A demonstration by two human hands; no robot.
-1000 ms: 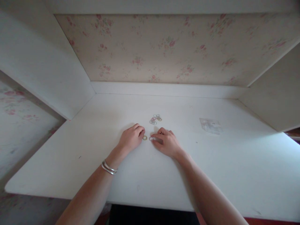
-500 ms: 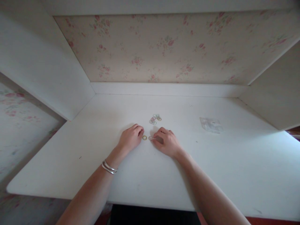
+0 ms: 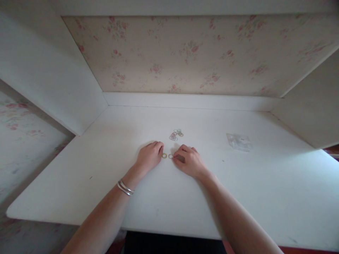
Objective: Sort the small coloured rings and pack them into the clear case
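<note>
My left hand [image 3: 148,157] rests on the white table [image 3: 111,169] with its fingers curled, fingertips just beside a small yellow ring [image 3: 164,155]. A silver bangle sits on that wrist. My right hand [image 3: 189,162] lies close to the right, its curled fingertips pinching a small pale ring [image 3: 170,156] that lies against the yellow one. Just beyond both hands is a little heap of several thin coloured rings [image 3: 176,134].
A small clear plastic bag [image 3: 239,141] lies on the table to the right. White side panels rise at left [image 3: 50,77] and right [image 3: 309,106]. Behind stands a floral-papered back wall [image 3: 185,53]. The table's front edge is near my forearms.
My right hand has slid the pale ring slightly left until it meets the yellow ring. My left hand has edged a little toward them.
</note>
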